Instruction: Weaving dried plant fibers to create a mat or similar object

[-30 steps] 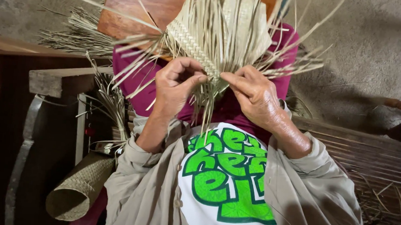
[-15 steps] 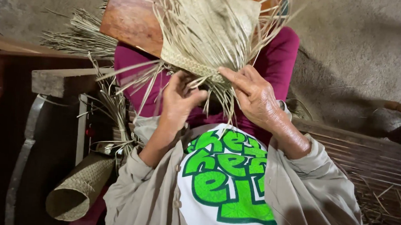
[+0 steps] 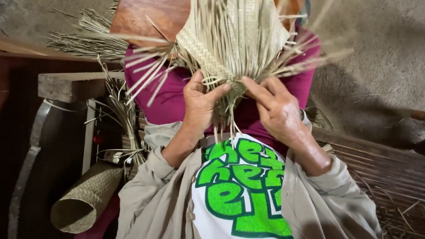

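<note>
A partly woven piece of pale straw (image 3: 237, 42), with many loose strands fanning out from its edges, is held up in front of me over my magenta trousers. My left hand (image 3: 199, 104) pinches strands at the lower edge of the weave between thumb and fingers. My right hand (image 3: 277, 108) grips strands just to the right, fingers curled on them. The two hands almost touch. Loose strand ends hang down between them toward my white shirt with its green print.
A rolled woven mat (image 3: 82, 200) lies at the lower left beside a dark wooden post (image 3: 72, 84). Bundles of dry straw (image 3: 87, 40) lie on the left. A wooden board (image 3: 145, 9) stands behind the weave. A slatted bench (image 3: 396, 170) with scattered strands is on the right.
The woven piece has tilted and shifted slightly right. My left hand has moved from below the weave up to its lower edge, closer to my right hand.
</note>
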